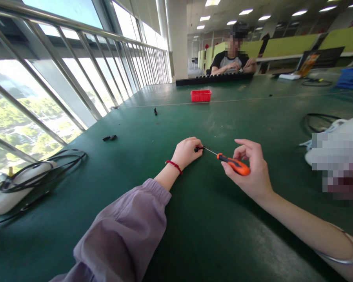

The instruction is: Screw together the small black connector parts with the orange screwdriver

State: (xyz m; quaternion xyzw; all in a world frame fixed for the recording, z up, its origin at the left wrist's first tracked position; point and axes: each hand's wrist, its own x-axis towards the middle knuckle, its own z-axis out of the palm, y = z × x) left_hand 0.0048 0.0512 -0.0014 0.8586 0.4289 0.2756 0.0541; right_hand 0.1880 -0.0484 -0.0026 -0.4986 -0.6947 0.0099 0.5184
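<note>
Over the green table, my left hand (189, 152) is closed around a small black part (199, 149), pinched at the fingertips; most of it is hidden. A screwdriver (237, 165) with an orange and black handle is in my right hand (255, 168). Its handle rests between thumb and fingers, with the index finger raised off it. The thin metal shaft points left, and its tip meets the black part or lies right at it. Two small black pieces (110, 138) lie left of my hands, and another black piece (155, 111) stands farther back.
A red plastic bin (201, 96) sits ahead, before a long black rack (214, 78). Behind it, a person (233, 58) sits with both hands raised. Coiled black cable (44, 168) lies over a white object at left. A white bag (341, 145) and blue basket (351, 78) are right.
</note>
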